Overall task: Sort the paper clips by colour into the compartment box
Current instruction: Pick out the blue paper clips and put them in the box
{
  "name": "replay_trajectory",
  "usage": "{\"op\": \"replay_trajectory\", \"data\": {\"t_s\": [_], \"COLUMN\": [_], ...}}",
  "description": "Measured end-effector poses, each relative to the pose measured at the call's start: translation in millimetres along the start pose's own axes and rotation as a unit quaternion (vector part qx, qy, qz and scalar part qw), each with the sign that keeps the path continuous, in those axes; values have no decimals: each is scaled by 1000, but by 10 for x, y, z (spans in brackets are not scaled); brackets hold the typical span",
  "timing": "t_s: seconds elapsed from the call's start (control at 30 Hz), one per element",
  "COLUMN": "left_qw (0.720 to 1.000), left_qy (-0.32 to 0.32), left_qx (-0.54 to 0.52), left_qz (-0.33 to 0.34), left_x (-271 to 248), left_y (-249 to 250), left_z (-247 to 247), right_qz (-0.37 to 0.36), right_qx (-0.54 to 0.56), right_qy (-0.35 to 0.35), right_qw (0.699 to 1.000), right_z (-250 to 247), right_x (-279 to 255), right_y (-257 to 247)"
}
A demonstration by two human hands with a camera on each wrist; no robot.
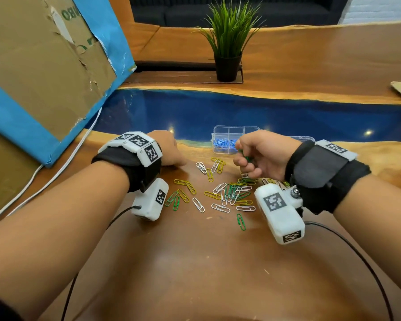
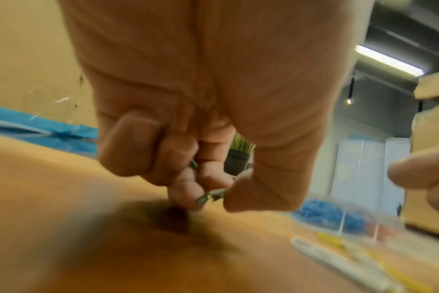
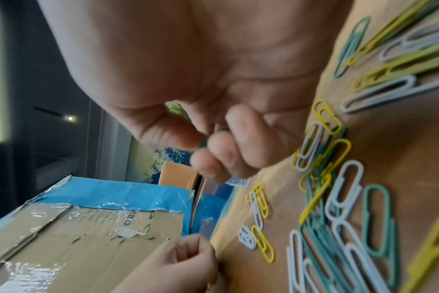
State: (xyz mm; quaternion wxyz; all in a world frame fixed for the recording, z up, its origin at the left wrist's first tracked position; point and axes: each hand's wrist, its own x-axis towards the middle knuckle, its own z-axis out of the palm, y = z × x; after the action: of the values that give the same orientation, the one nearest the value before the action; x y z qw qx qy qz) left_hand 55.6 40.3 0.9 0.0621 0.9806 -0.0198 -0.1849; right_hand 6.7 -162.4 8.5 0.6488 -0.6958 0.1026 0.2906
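Both hands pinching green clips, right hand (image 1: pixel 262 156), left hand (image 1: pixel 169 151), loose clips (image 1: pixel 227 193) between them
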Motion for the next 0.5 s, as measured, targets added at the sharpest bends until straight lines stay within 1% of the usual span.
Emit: {"op": "replay_trajectory", "data": {"t_s": [0.03,0.1,0.17,0.2,0.23,0.27,0.3,0.33,0.37,0.4,0.43,0.47,0.5], "left_qw": [999,988,955,934,918,906,894,882,873,872,881,897,915], "left_qy": [-7,-28,-49,-61,-73,-87,-105,-128,-150,-167,-175,-174,-170], "left_qx": [-29,-148,-289,-346,-385,-411,-432,-452,-463,-461,-440,-406,-366], "left_qz": [10,29,50,56,56,54,48,38,25,17,13,15,18], "left_x": [-25,-86,-164,-199,-225,-241,-253,-272,-300,-332,-358,-384,-404], "left_y": [-13,-49,-81,-103,-137,-176,-219,-255,-280,-288,-283,-270,-261], "left_z": [-12,-26,-16,3,24,49,73,89,101,110,117,123,131], "right_qz": [-5,-15,-27,-44,-67,-89,-106,-116,-114,-111,-112,-115,-118], "right_qx": [7,2,-50,-117,-220,-336,-439,-516,-568,-601,-623,-636,-642], "right_qy": [-12,-22,-10,0,11,19,18,9,-1,-9,-13,-12,-11], "right_qw": [1000,1000,998,992,973,938,892,848,815,792,774,763,758], "right_z": [-5,5,13,24,33,41,58,76,98,119,141,155,163], "right_x": [-9,-13,5,4,-4,-17,-29,-38,-46,-45,-44,-34,-21], "right_y": [12,22,18,22,29,39,47,58,66,76,82,86,87]}}
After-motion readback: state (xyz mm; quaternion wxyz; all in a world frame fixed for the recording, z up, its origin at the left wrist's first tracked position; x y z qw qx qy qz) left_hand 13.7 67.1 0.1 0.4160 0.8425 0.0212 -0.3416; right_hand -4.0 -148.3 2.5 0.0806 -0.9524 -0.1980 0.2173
